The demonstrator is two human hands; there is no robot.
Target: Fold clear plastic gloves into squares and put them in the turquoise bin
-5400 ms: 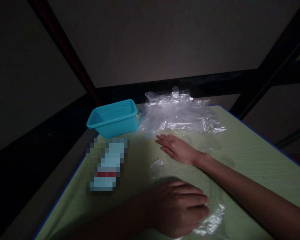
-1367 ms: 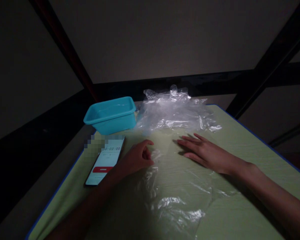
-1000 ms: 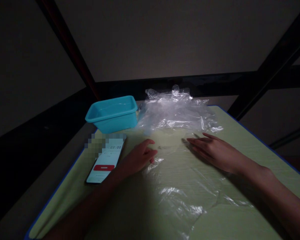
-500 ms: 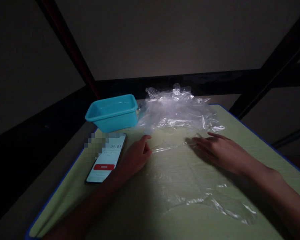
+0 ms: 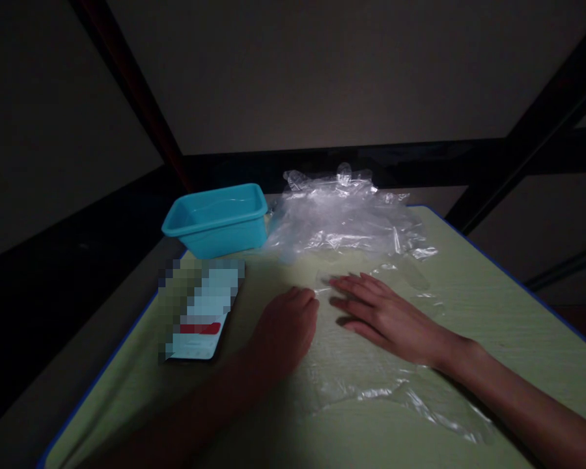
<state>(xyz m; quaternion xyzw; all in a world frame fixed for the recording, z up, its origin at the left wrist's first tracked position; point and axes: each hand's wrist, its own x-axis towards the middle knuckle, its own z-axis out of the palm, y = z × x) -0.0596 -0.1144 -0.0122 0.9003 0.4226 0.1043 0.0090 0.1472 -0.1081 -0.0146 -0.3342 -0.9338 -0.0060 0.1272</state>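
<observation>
Desk (image 5: 488,303), one, green-topped, blue-edged. Clear plastic film (image 5: 356,381), one spread piece, lying at the desk's middle beneath the hands. Left hand (image 5: 288,329), one, fingers curled at the film's left edge; whether its grip clamps the film, cannot tell. Right hand (image 5: 383,316), one, grip apart, fingers spread over the film. Beyond: clear plastic pile (image 5: 344,218), one, layers uncountable; blue tub (image 5: 224,238), one; phone (image 5: 193,345), one, partly pixelated.

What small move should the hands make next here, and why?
Probably the right hand should smooth the film toward its near edge: that hand is spread open over the film, which looks creased along that edge, while the left hand is curled at the film's left side, perhaps steadying it.
</observation>
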